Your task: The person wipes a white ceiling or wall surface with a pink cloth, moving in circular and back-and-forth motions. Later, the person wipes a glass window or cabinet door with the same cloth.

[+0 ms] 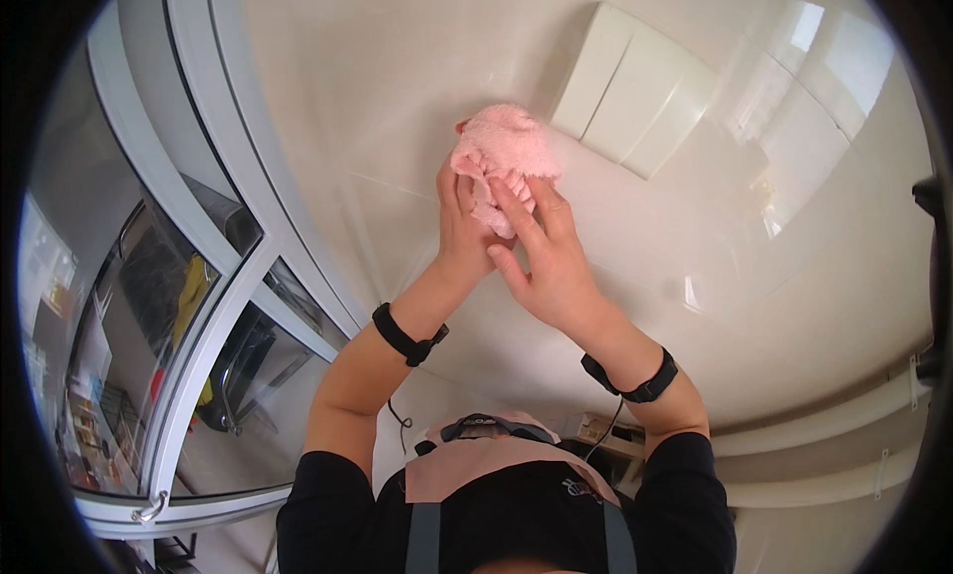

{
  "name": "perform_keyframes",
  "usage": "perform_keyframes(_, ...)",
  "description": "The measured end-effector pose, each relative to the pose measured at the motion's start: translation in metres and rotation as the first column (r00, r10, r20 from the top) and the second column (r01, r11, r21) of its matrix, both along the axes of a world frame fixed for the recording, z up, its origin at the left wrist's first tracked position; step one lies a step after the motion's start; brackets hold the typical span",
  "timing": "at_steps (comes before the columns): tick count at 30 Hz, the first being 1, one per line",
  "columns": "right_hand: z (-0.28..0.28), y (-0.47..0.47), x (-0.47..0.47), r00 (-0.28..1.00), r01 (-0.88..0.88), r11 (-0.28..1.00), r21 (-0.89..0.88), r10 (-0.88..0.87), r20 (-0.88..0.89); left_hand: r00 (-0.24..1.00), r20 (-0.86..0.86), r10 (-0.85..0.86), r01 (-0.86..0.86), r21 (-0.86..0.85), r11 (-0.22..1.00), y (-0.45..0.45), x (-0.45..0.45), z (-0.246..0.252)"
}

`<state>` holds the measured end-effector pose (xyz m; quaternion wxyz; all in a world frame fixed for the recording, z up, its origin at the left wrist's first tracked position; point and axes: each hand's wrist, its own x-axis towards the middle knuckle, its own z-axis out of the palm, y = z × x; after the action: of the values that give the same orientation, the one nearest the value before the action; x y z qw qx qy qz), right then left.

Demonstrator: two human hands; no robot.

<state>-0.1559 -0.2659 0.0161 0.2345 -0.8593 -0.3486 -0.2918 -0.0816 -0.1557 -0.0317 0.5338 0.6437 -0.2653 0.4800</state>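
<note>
A pink terry cloth (510,146) is bunched up in front of a glossy cream tiled wall (357,112). My left hand (467,235) holds it from the left and below, with some fingers hidden behind the folds. From the right, my right hand (547,254) presses its fingers into the lower folds, its thumb near the left palm. Whether the cloth touches the wall cannot be told. Just right of it, a cream plastic wall box (633,90) with a seam across its cover sticks out from the wall.
At left stands a white-framed glass window (246,269) with a metal handle (151,508); a chair (242,366) and yellow cloth (192,291) show through the glass. White pipes (811,418) run along the lower right. Dark cables (607,432) hang near both arms.
</note>
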Motion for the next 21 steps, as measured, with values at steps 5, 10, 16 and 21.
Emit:
perform_keyframes(5, 0.001, -0.001, 0.009, 0.996, -0.079, 0.991, 0.105, 0.074, 0.046, 0.952, 0.098, 0.290, -0.293, 0.017, 0.956, 0.020, 0.017, 0.031)
perform_keyframes(10, 0.000, -0.008, 0.008, 0.995, -0.085, 0.988, 0.127, 0.091, -0.046, 0.945, 0.155, 0.289, -0.277, -0.091, 0.956, 0.065, 0.054, 0.102)
perform_keyframes(16, -0.001, -0.009, 0.014, 0.996, -0.085, 0.981, 0.177, 0.082, 0.024, 0.918, 0.332, 0.218, -0.298, 0.213, 0.930, 0.044, 0.031, 0.102)
perform_keyframes(21, -0.003, -0.006, 0.013, 0.996, 0.029, 0.992, 0.121, -0.039, 0.074, 0.808, 0.501, 0.308, -0.452, 0.194, 0.871, 0.043, 0.034, 0.125)
